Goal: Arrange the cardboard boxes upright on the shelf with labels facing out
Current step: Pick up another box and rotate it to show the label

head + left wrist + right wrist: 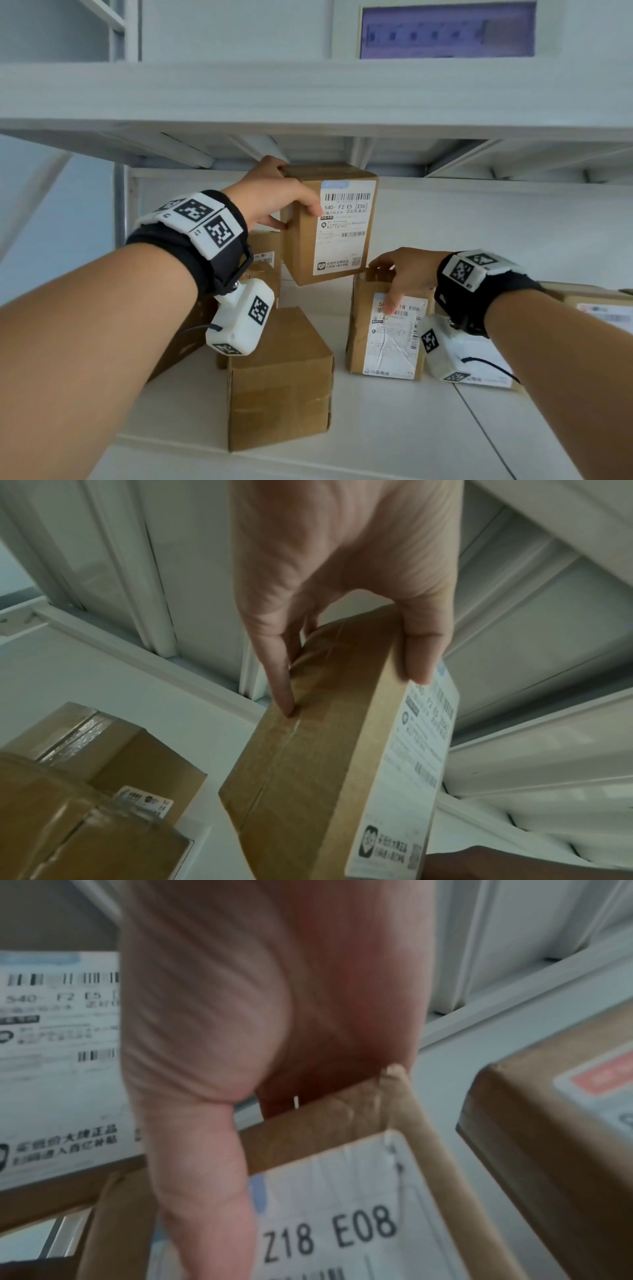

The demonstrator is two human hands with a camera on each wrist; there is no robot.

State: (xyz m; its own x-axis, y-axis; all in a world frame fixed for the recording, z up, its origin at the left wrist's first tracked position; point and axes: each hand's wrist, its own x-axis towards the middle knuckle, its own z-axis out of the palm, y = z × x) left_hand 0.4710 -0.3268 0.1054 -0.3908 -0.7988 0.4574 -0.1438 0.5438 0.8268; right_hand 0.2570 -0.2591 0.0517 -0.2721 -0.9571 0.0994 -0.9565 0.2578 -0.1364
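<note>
My left hand [289,201] grips a tall cardboard box [329,226] by its upper left corner, thumb on the front, fingers on the side. The box hangs upright just above the white shelf board [394,428], its white label toward me. In the left wrist view the hand [349,685] pinches the same box [308,764] across its taped side. My right hand [394,281] holds the top of a smaller, creased box [387,342] that stands upright on the shelf, thumb on its "Z18 E08" label. The right wrist view shows this hand [222,1150] and box [342,1204].
A plain box [281,377] sits at the front centre. More boxes [263,253] stand at the back left, one [181,339] under my left forearm. A flat labelled box [599,305] lies at the right. The upper shelf [308,102] hangs close over the held box.
</note>
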